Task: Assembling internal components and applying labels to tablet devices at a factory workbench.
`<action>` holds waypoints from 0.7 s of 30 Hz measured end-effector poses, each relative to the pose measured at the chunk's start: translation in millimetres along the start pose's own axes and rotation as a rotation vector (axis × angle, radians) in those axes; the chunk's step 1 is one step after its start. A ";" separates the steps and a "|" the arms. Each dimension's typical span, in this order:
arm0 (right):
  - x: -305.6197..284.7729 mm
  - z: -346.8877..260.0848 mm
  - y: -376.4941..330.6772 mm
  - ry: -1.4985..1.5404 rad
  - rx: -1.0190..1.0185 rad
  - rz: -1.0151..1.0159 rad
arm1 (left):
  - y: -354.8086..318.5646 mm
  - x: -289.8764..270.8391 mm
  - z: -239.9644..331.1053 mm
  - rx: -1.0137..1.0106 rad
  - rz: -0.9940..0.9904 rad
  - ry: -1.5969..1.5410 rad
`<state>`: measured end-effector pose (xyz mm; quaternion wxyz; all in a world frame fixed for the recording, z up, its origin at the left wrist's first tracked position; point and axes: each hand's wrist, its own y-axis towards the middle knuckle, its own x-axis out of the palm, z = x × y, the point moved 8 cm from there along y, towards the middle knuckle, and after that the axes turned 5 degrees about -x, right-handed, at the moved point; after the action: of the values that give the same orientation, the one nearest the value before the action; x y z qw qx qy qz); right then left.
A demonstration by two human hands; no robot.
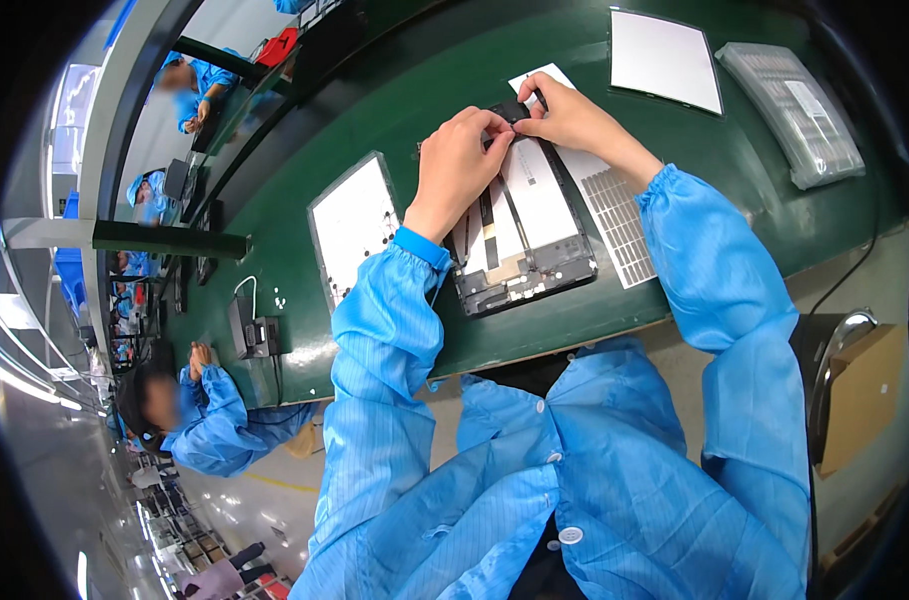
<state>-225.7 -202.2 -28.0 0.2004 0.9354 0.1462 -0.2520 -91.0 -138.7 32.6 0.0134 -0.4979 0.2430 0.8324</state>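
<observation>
An opened tablet (546, 212) lies on the green bench, its pale battery panels and dark lower board facing up. Over its far end, my left hand (456, 165) is closed in a pinch, thumb against fingers. What those fingertips hold is too small to make out. My right hand (572, 118) is closed too, its fingertips meeting the left ones at the tablet's dark far edge. A small dark object shows between the right fingers, its kind unclear. Beside the tablet lies a sheet of pale rectangular stickers (617, 222), partly behind my right wrist.
Left of the tablet is a white sheet with small black pieces (356, 228). Further left stands a black box-shaped device (252, 328) with a cable. At the far right are a white panel (664, 60) and a plastic-wrapped stack (792, 112). A co-worker (209, 415) sits at left.
</observation>
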 end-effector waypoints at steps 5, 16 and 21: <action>-7.8 -7.5 -6.8 -0.015 -0.081 0.018 | 6.2 4.4 -2.6 -0.043 -0.002 -0.004; -8.8 -88.3 -66.6 -0.114 -0.148 0.006 | -87.1 -12.7 -40.3 -0.214 0.127 -0.383; 8.5 -118.4 -58.5 0.568 -0.061 -0.015 | -102.8 -39.8 -42.3 -0.229 0.334 -0.818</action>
<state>-191.7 -96.3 43.6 0.1778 0.9609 0.2110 0.0231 -9.0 -57.0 9.3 -0.0813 -0.0807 0.2011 0.9729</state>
